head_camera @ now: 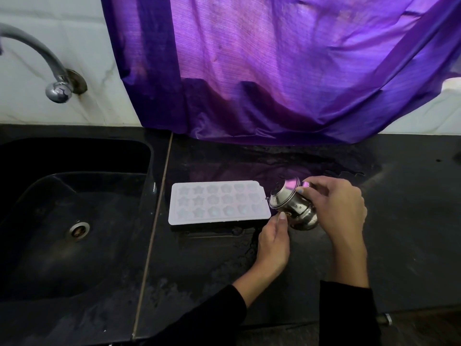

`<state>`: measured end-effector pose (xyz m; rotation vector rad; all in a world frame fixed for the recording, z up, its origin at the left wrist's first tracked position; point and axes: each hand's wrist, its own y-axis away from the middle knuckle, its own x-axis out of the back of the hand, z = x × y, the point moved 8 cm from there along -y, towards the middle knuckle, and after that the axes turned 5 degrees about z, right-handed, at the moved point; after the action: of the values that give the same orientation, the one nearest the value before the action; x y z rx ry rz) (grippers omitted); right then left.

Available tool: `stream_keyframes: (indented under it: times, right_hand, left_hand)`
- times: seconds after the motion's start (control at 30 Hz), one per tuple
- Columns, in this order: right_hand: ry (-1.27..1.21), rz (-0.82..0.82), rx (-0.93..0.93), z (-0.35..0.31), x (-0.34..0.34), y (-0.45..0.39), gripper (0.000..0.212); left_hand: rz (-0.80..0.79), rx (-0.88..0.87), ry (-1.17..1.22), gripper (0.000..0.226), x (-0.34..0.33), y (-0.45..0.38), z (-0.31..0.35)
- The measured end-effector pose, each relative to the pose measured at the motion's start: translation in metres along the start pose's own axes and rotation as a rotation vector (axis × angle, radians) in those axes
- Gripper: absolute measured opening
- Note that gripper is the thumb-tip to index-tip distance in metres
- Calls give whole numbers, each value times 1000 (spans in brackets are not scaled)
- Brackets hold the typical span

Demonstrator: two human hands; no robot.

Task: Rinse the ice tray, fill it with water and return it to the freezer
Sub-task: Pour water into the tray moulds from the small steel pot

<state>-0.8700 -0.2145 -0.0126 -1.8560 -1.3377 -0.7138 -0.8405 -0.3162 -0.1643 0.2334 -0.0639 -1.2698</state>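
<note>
A white ice tray point(219, 203) with star and flower shaped cells lies flat on the black counter, just right of the sink. A small steel pot point(290, 204) is tipped on its side with its mouth toward the tray's right edge. My right hand point(336, 208) grips the pot from the right and above. My left hand point(273, 242) holds it from below, thumb pressed against its belly. Both sleeves are black.
A black sink point(30, 221) with a metal drain point(79, 229) fills the left. A grey tap point(53, 81) juts from the white tiled wall above it. A purple curtain point(274, 71) hangs behind the wet counter point(411, 233).
</note>
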Motion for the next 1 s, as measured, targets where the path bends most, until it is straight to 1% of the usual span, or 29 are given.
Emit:
stream_keyframes:
  times: [0.1,0.23,0.37,0.5,0.6,0.73,0.8,1.0]
  right_hand:
    - [-29,15,-16,1,4,1,17]
    - [-101,50,-46,3,9,1,17]
    - [-148,71,-30,-1,10,0,18]
    - [-136,57,0,-10,7,1,20]
    - [-124,39,6,-15,2,2,18]
    - [-88,11,26,-23,-5,4,15]
    - [-76,1,37,-26,-8,6,14]
    - [-52,-22,71,-32,-12,8,16]
  left_hand:
    - [-7,1,-5,43,0,0,1]
    - [6,-36,4,41,4,-1,6]
    - [22,-75,-1,28,9,-2,11]
    - [48,-82,11,28,16,-3,12]
    - [56,-86,17,29,20,-3,12]
    - [68,-54,22,41,24,-5,9]
    - [77,-44,22,43,25,-6,7]
    - [84,-39,20,32,29,-5,4]
